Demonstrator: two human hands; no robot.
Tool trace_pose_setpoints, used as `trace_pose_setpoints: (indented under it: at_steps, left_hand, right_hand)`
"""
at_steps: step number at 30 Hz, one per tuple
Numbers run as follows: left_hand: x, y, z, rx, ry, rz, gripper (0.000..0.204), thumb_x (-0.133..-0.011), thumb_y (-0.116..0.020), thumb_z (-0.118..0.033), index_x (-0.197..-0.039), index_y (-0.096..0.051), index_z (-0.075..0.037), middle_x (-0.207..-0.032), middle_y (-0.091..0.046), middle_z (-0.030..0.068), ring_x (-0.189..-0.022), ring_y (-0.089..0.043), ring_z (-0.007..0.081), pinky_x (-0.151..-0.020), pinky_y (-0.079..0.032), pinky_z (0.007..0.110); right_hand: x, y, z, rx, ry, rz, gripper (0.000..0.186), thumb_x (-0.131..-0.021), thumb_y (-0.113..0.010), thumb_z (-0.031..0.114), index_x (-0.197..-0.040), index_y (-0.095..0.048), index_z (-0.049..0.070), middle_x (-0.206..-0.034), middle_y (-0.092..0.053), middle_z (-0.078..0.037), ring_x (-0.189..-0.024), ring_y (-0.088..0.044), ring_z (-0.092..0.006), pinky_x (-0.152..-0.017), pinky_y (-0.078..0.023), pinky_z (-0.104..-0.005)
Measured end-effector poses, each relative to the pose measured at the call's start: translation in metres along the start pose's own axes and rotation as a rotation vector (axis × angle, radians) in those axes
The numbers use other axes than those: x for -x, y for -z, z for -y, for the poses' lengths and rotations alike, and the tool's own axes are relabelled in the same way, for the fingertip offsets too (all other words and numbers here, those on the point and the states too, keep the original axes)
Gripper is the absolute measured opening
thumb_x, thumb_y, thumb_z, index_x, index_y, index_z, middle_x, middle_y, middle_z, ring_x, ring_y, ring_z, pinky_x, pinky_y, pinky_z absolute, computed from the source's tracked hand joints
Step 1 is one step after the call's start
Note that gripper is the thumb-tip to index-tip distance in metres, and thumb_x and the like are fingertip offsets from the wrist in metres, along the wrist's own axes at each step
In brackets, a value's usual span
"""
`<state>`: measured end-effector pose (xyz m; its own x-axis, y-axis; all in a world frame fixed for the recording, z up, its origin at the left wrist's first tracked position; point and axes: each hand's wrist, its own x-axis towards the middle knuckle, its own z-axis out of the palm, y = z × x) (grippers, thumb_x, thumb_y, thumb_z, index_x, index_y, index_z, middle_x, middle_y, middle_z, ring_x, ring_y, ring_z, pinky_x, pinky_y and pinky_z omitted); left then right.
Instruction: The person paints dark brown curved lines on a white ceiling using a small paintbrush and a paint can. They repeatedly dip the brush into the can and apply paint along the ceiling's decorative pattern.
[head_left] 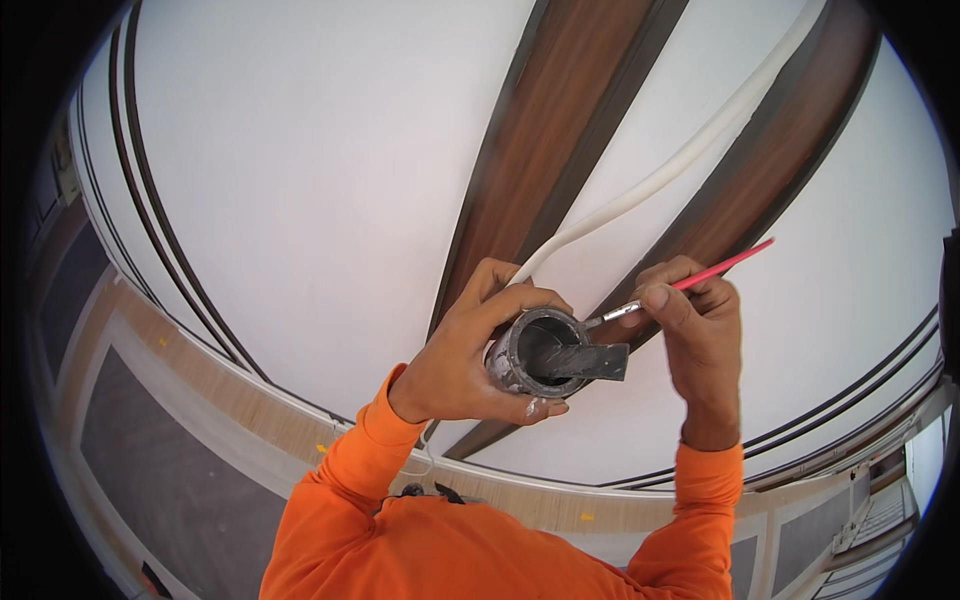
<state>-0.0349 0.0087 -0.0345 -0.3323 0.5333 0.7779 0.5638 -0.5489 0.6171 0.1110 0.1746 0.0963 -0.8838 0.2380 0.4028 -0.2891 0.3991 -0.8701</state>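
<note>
My left hand (480, 345) is wrapped around a small paint-smeared can (510, 365) with dark grey paint inside. A flat dark strip (600, 362), coated in the same paint, leans out of the can's mouth toward the right. Between the thumb and fingers of my right hand (695, 325) is a thin paintbrush (725, 263) with a pink-red handle and a silver ferrule. Its dark tip touches or nearly touches the can's right rim; I cannot tell which. Whitish paint marks a fingertip of my left hand.
Ahead stands a white panelled wall (300, 180) with brown wood-look strips (550, 120) edged in dark grey. A white hose or cable (680, 155) runs down it behind my left hand. Below are a light wood-look border (230, 395) and grey floor covering (170, 460).
</note>
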Motion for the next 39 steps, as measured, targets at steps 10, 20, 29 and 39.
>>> trace_pose_setpoints:
  at_steps: [10,20,29,39]
  left_hand:
    - [0.006,-0.001,0.013,-0.052,0.059,-0.052,0.073,-0.058,-0.096,-0.032,-0.121,-0.068,-0.009,-0.117,-0.051,0.0084,-0.116,-0.049,0.0271,-0.102,-0.043,0.039]
    - [0.015,-0.014,0.036,-0.013,0.040,-0.237,0.072,-0.057,-0.095,-0.036,-0.116,-0.068,-0.006,-0.104,-0.061,0.0057,-0.104,-0.049,0.0229,-0.094,-0.044,0.036]
    - [0.015,-0.040,0.004,-0.118,0.041,-0.376,0.065,-0.057,-0.087,-0.030,-0.114,-0.068,-0.005,-0.104,-0.059,0.0060,-0.104,-0.050,0.0217,-0.093,-0.045,0.036]
    - [0.014,-0.027,-0.035,-0.163,0.053,-0.447,0.066,-0.056,-0.088,-0.032,-0.113,-0.068,-0.004,-0.105,-0.055,0.0065,-0.104,-0.053,0.0211,-0.094,-0.047,0.035]
  right_hand:
    - [0.008,0.028,-0.007,-0.413,0.425,-0.078,0.022,-0.101,-0.066,0.020,-0.096,-0.065,-0.001,-0.085,-0.067,-0.013,-0.079,-0.062,-0.0188,-0.078,-0.052,-0.0328]
    - [-0.052,0.143,0.164,0.034,1.158,-0.439,0.028,-0.098,-0.066,0.013,-0.120,-0.064,-0.005,-0.106,-0.070,-0.016,-0.095,-0.068,-0.0196,-0.088,-0.054,-0.0327]
    - [-0.140,0.209,0.339,0.111,1.321,-0.465,0.030,-0.089,-0.077,0.012,-0.110,-0.068,-0.008,-0.103,-0.074,-0.018,-0.087,-0.074,-0.0286,-0.087,-0.063,-0.0399]
    - [-0.190,0.179,0.414,0.224,1.169,-0.936,0.015,-0.089,-0.069,0.014,-0.093,-0.070,-0.001,-0.082,-0.069,-0.010,-0.068,-0.065,-0.0180,-0.059,-0.054,-0.0311]
